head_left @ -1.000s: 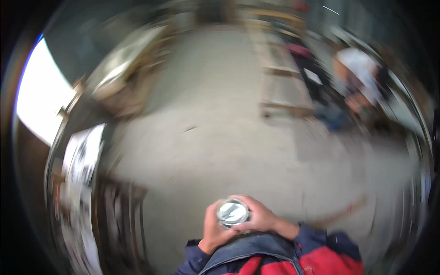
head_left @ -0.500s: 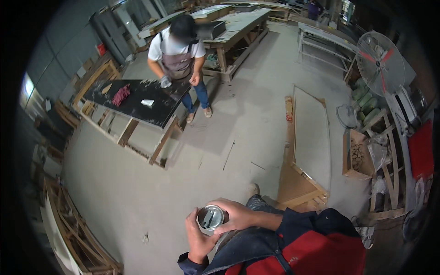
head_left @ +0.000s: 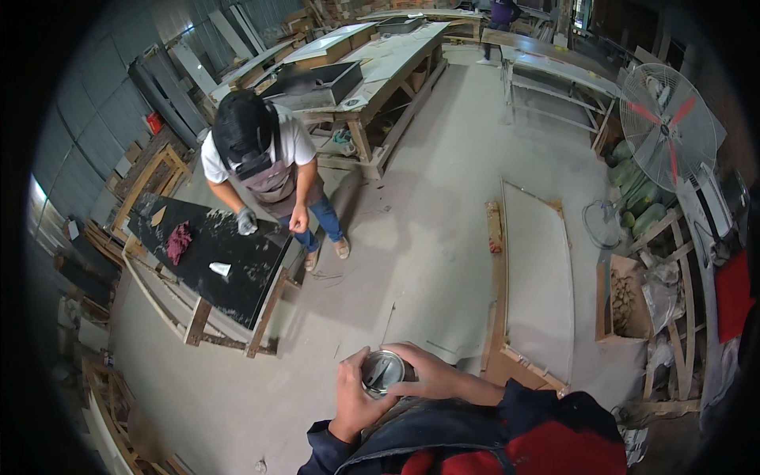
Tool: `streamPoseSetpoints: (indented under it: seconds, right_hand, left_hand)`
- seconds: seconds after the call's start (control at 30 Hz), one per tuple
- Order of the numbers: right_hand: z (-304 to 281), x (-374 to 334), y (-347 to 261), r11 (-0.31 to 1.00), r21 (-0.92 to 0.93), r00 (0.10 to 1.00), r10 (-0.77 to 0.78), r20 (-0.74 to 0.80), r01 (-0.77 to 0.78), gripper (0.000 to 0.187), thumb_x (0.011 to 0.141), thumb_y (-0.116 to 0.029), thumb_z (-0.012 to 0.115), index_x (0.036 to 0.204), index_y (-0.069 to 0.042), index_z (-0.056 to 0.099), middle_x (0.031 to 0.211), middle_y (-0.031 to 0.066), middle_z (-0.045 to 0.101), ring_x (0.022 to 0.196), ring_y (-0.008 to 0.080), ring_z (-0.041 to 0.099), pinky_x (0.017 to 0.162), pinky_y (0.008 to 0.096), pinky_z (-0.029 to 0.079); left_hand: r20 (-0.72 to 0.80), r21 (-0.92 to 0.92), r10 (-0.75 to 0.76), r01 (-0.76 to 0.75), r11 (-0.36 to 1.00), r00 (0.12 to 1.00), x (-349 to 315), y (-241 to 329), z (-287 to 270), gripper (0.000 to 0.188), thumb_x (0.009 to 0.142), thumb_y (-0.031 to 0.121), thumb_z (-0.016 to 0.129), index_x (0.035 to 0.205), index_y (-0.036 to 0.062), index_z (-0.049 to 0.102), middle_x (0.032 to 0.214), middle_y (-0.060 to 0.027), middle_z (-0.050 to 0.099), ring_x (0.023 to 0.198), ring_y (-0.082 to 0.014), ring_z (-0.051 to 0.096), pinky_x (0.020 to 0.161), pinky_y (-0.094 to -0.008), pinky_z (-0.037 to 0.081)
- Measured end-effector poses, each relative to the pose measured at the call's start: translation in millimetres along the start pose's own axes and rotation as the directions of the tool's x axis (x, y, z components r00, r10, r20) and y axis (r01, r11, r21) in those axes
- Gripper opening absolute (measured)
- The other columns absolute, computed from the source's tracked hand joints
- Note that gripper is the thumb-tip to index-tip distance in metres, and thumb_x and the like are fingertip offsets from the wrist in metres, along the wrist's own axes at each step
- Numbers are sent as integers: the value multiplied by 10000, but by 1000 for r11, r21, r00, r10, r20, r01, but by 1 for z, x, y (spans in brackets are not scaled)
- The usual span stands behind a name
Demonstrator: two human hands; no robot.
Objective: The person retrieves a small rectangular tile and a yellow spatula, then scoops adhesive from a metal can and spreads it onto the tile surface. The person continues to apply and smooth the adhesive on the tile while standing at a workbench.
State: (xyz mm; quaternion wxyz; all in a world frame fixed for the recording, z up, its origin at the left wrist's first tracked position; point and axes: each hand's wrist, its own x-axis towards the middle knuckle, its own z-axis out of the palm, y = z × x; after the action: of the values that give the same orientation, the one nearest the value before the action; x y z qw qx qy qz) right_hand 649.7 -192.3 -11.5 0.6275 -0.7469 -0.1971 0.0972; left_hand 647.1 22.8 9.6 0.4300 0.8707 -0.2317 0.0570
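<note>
A small round metal tin [head_left: 383,372] is held upright between my two hands, close in front of me. My left hand [head_left: 358,394] wraps its left side, the thumb along the near edge. From the right, my right hand [head_left: 431,372] curls round the other side, fingers over the far rim. Something thin and dark lies across the tin's shiny top; I cannot make out what it is. Part of the tin's wall is hidden by my fingers.
Ahead on the left, a person in an apron [head_left: 269,174] bends over a black panel [head_left: 214,245] on a wooden stand, a cloth [head_left: 179,242] on it. To the right are a pale framed panel [head_left: 538,277], a wooden box [head_left: 625,301] and a large fan [head_left: 669,119].
My view has shifted, and the person and black panel now appear lower and further left. The tin sits slightly higher and further right in the picture, still in both hands.
</note>
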Motion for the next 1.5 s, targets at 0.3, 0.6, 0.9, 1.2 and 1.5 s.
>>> streamPoseSetpoints:
  seconds: [0.3,0.6,0.9,1.2,1.5]
  right_hand:
    - [-157,76,104,904,258,864,409,-293,-341,801,903,-336,810,1556,-52,444,1482,140,533,1377,271,526,1072,402,480]
    - [-338,178,167,774,263,611,621,-491,-576,665,884,-280,831,1436,-16,573,1307,162,680,1214,254,661,1024,371,530]
    - [-504,304,252,708,389,558,706,-436,-590,603,894,-239,824,1393,16,601,1227,138,715,1152,214,681,1020,345,532]
    - [-790,470,316,814,180,666,560,-492,-552,562,906,-230,798,1374,20,614,1203,163,723,1141,243,691,1009,362,538]
    - [-965,559,356,788,166,582,562,-588,-593,518,909,-225,776,1342,22,637,1192,168,727,1097,228,697,978,363,544]
  left_hand:
    - [172,-76,15,-2,997,985,224,-88,87,941,649,297,933,1416,-17,487,1213,-223,606,1111,-406,579,997,-488,448]
    - [5,-2,67,-67,998,998,517,-197,143,841,685,291,912,1369,-25,537,1177,-214,610,1083,-397,577,960,-472,457]
    - [-89,216,31,-12,976,996,790,-256,190,859,686,331,908,1378,-18,537,1210,-203,626,1145,-398,553,999,-482,435]
    - [-315,234,-238,318,919,919,1021,-330,252,881,669,318,905,1399,-10,534,1260,-215,624,1183,-413,548,1051,-496,439]
    - [-440,296,-356,508,809,824,1221,-416,274,862,688,330,869,1403,-24,543,1325,-238,615,1248,-419,533,1097,-493,414]
